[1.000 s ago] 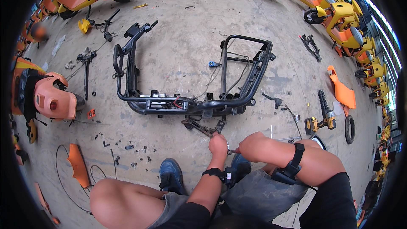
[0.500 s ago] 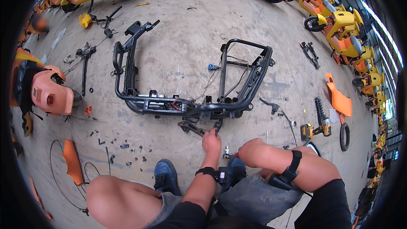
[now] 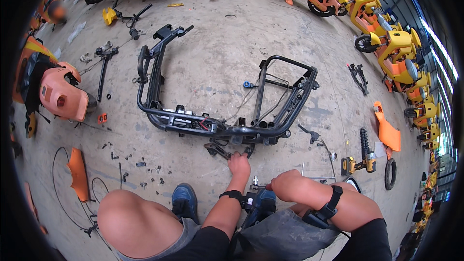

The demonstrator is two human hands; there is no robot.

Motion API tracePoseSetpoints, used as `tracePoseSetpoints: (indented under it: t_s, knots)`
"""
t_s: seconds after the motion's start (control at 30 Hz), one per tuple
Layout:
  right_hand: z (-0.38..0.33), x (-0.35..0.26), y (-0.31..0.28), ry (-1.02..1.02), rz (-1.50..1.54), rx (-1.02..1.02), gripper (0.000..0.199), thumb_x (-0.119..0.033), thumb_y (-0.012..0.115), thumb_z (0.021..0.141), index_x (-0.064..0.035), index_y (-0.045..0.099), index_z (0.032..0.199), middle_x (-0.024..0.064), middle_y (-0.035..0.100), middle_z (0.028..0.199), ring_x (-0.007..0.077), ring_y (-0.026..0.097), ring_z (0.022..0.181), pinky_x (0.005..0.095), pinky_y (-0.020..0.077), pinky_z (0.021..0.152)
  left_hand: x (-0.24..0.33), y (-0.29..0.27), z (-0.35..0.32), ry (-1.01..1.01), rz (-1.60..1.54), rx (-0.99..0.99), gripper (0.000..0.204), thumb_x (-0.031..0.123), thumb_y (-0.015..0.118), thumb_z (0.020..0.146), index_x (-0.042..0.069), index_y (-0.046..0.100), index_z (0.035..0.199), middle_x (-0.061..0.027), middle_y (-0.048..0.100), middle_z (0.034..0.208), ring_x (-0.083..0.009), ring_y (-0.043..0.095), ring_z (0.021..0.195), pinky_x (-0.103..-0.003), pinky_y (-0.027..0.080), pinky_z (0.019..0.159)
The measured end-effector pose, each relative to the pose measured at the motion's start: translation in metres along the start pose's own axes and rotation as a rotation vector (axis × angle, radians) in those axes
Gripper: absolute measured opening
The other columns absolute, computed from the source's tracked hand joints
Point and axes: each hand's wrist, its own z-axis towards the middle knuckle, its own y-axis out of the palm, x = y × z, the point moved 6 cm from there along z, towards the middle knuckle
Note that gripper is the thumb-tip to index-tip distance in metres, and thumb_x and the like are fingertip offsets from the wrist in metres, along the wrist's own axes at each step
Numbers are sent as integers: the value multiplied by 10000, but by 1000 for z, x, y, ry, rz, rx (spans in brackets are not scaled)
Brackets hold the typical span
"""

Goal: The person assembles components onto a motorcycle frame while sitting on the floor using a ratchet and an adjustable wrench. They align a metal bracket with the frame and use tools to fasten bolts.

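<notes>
A black tubular scooter frame [image 3: 193, 122] lies on the concrete floor ahead of me. Low at its near side is a black metal stand [image 3: 220, 151], and my left hand [image 3: 239, 165] is closed on it, fingertips partly hidden. My right hand [image 3: 289, 184] grips the red handle of a socket wrench [image 3: 256, 183]. The wrench's metal head points left, above my right shoe and apart from the frame. A thin metal rod [image 3: 303, 168] stands out just beyond my right hand.
Loose bolts and small parts [image 3: 143, 184] lie left of my shoes, near an orange panel [image 3: 78, 176] and cables. To the right are a yellow-black power drill [image 3: 358, 164], a shock absorber spring [image 3: 364, 140], and a black rubber ring [image 3: 390, 174]. Yellow scooters [image 3: 394, 58] line the edges.
The whole view has shifted, so the frame appears slightly lower and further right. My left hand stays at the stand, and my right hand still holds the socket wrench.
</notes>
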Motion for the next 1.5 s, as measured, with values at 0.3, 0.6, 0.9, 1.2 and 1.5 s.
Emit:
tracePoseSetpoints:
  t_s: [0.3, 0.6, 0.9, 1.2, 1.5]
  knots:
    - [6, -1, 7, -24, 27, -9, 352, -129, 577, 860, -233, 674, 1182, 59, 698, 1094, 280, 665, 1020, 409, 542, 765, -7, -8, -11, -192, -423, 127, 186, 116, 650, 839, 24, 590, 989, -150, 601, 963, -356, 571, 960, -451, 454, 824]
    - [105, -14, 5, 155, -5, -40, 348, -229, 803, 684, -197, 749, 1026, -2, 725, 1015, 211, 698, 883, 410, 539, 697, -55, -48, 16, -605, -1312, 65, 155, 162, 522, 953, 16, 477, 979, -90, 624, 783, -144, 602, 541, -239, 403, 422]
    - [182, -91, -77, 85, -391, -49, 235, -280, 655, 833, -217, 709, 1052, -24, 690, 994, 235, 663, 908, 441, 504, 749, -40, -314, -1, -341, -1361, 720, 260, 215, 440, 1012, 2, 571, 1083, -8, 523, 728, -73, 450, 533, -218, 376, 478]
    - [107, -146, -162, -184, -426, 524, 160, -117, 684, 692, -91, 758, 831, 165, 709, 887, 337, 685, 826, 435, 549, 720, 90, -510, -158, 157, -1015, 515, 196, 146, 523, 997, 1, 553, 1125, -88, 629, 932, -118, 587, 770, -251, 480, 675]
    - [140, -130, -174, -306, -498, 528, 242, -236, 630, 796, -105, 730, 973, 120, 705, 969, 305, 677, 884, 408, 542, 717, -72, -577, -315, -113, -704, 797, 253, 261, 586, 975, 26, 587, 1068, -69, 644, 812, -98, 581, 624, -224, 424, 537]
